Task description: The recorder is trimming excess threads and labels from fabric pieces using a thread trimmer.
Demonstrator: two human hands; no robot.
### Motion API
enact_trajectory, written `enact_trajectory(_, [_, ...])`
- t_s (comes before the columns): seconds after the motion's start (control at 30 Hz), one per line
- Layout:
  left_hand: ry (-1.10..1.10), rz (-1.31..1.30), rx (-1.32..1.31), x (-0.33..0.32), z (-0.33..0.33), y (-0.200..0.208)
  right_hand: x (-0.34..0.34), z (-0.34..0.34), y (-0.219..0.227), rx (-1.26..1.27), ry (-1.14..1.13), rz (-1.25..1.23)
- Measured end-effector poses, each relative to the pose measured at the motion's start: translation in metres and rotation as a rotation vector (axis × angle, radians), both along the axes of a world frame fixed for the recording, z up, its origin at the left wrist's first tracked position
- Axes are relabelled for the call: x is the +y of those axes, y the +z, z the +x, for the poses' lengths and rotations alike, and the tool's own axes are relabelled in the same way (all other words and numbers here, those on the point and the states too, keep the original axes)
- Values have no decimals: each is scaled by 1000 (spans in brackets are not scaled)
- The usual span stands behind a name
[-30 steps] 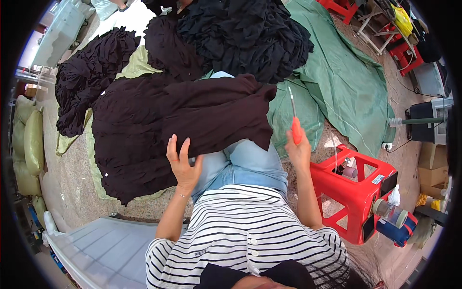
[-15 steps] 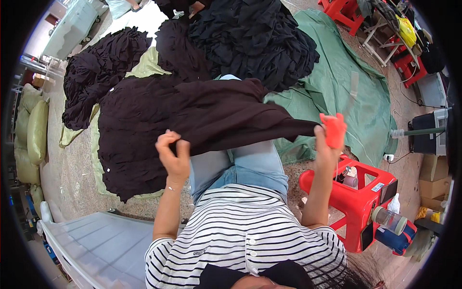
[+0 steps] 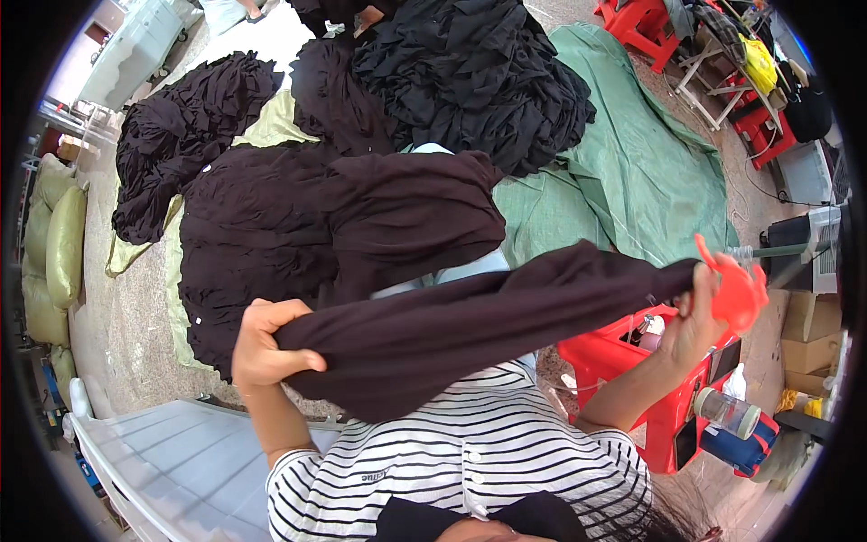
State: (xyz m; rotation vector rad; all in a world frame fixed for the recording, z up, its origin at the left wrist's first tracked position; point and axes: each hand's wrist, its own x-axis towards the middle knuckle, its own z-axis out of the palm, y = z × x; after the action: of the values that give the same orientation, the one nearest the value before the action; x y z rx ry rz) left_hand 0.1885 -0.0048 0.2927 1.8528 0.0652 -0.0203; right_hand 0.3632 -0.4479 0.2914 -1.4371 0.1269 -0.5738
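Note:
A dark brown piece of cloth (image 3: 470,325) is stretched across my lap, low on the left and rising to the right. My left hand (image 3: 266,348) grips its left end, thumb in front and fingers along the upper edge. At the other end my right hand (image 3: 694,316) pinches the narrow tip. That hand also carries red-handled scissors (image 3: 739,294), smeared by motion, their blades hardly visible. Beyond the cloth, a spread stack of the same dark brown fabric (image 3: 253,226) reaches over my knees, with a folded piece (image 3: 415,208) on its right part.
A black fabric heap (image 3: 479,81) lies ahead on a green tarp (image 3: 650,163), another brown heap (image 3: 190,126) at left. A red stool (image 3: 601,361) with a bottle (image 3: 727,411) stands at my right, a pale plastic bin (image 3: 208,452) at my left. Stuffed sacks (image 3: 65,248) line the left side.
A brown piece has come off the stack toward my chest. My left hand has closed on it and moved left and down; my right hand has moved right with the tip and scissors.

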Motion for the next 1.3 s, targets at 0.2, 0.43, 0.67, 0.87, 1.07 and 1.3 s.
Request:
enact_trajectory(0.2, [64, -23, 236, 51, 47, -60, 85, 94, -42, -47, 351, -87])
enact_trajectory(0.43, [591, 814, -596, 4, 116, -118, 120, 120, -93, 105, 352, -643])
enact_trajectory(0.67, [-109, 448, -592, -90, 155, -131, 97, 19, -117, 273, 515, -909])
enact_trajectory(0.87, [-272, 577, -243, -83, 175, -138, 67, -44, -111, 475, 564, -993])
enact_trajectory(1.07, [-162, 483, -208, -86, 170, -141, 60, -57, -96, 488, 573, -1022])
enact_trajectory(1.3, [-150, 394, -224, -98, 182, -138, 64, -79, -107, 127, 1026, -1249])
